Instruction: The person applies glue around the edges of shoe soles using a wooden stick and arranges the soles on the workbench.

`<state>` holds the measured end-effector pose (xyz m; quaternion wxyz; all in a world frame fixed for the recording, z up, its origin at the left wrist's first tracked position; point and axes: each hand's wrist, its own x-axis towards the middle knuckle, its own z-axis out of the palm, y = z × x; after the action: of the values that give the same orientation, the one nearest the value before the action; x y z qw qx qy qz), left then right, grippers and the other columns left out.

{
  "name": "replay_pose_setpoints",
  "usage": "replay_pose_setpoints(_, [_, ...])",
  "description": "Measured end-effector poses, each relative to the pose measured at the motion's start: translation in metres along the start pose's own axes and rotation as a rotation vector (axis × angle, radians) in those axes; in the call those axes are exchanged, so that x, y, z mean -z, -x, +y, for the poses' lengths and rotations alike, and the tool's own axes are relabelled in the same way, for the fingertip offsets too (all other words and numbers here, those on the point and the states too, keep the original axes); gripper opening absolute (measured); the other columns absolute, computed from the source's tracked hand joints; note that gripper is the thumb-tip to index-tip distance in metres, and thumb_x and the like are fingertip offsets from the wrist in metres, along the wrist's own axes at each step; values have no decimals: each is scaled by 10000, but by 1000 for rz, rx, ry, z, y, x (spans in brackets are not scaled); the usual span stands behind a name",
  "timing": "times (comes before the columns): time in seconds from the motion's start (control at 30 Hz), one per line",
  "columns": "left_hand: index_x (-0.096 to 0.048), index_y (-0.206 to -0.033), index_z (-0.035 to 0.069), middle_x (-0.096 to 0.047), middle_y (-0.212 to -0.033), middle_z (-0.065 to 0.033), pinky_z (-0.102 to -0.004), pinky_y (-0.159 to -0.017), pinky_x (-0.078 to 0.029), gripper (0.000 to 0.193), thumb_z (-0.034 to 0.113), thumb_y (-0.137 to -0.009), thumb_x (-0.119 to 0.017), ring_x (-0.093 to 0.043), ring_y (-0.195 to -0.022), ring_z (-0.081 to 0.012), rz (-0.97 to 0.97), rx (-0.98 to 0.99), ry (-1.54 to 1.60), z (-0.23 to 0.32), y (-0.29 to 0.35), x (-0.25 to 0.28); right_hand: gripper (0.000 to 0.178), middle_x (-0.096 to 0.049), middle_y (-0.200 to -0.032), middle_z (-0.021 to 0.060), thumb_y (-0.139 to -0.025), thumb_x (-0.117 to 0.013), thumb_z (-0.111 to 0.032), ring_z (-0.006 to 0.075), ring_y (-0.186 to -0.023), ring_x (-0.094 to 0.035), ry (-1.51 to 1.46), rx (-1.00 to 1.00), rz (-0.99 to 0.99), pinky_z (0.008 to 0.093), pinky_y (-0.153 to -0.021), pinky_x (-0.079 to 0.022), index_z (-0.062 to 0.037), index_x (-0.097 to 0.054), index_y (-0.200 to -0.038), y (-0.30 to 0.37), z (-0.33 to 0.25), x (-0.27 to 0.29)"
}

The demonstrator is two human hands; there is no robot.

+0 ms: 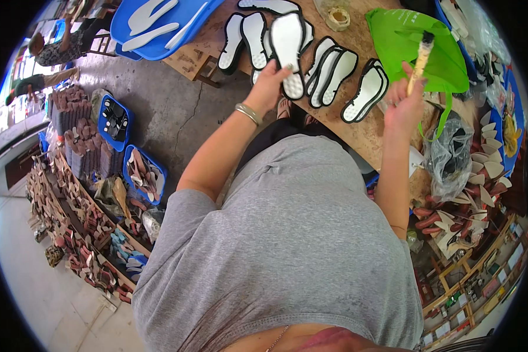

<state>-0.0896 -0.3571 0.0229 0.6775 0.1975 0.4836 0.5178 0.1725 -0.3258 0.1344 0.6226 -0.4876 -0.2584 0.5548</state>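
My left hand [268, 88] is closed on the near end of a white shoe sole [288, 44] with a black edge, held up over the table's front edge. In my right hand [403, 104] is a brush [420, 61] with a pale handle, its dark tip pointing up and away from me. More white, black-rimmed soles lie on the wooden table [358, 141]: a pair [244, 41] left of the held one, an overlapping group [332, 71] to its right, and another stack [365, 91] nearer my right hand.
A blue tray [185, 36] with white sole-shaped pieces stands at the far left. Behind the brush lies a green bag [393, 32], and a roll of tape [338, 19] sits at the back. Blue crates [126, 132] and stacked shoe parts [79, 220] fill the left floor; people [70, 44] are beyond.
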Motion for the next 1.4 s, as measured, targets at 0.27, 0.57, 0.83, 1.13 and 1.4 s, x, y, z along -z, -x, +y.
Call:
replay_pose_setpoints(0.27, [-530,-1161,3,-622,-1027,-53,-266,-783,-462,281,60,-891,-584,-584,-902,-132,50,-52,-81,-7,-40,52,575,-231,-533,-57,-1001,-332,-418,62,-483,-218,126,133,98,232,-469,-190,101,-497,-1187,21,-24,21])
replay_pose_setpoints(0.57, [-363,-1377,28,-543,-1103,-178,-392,-846,-436,631,175,-833,-648,-535,-991,-304,442,-228,-1327,-4,-74,67,541,-287,-608,-45,-966,-455,-397,63,-507,-254,-17,222,88,214,-492,-230,37,-449,-1288,35,-37,59])
replay_pose_setpoints(0.83, [-606,-1090,54,-651,-927,-108,-341,-701,-504,273,178,-847,-615,-632,-775,-250,-214,-253,-1061,-77,-64,-62,417,-327,-682,-37,-976,-456,-338,68,-551,-298,-388,154,59,214,-510,-269,-47,-459,-1275,52,-24,97])
replay_pose_setpoints(1.13, [-499,-1172,-36,-635,-1042,-219,-410,-851,-474,536,305,-794,-666,-605,-997,-355,-258,68,-1247,-145,-102,-138,396,-315,-643,-45,-963,-481,-352,57,-521,-281,-504,160,123,198,-467,-246,-33,-497,-1198,99,-17,114])
replay_pose_setpoints(1.4, [-544,-1044,23,-591,-888,-23,-256,-691,-450,264,195,-867,-638,-546,-770,-118,-459,243,-703,-92,-71,-136,183,-359,-581,-59,-945,-528,-178,31,-479,-318,88,-58,351,216,-411,-238,-16,-582,-1010,93,-8,121])
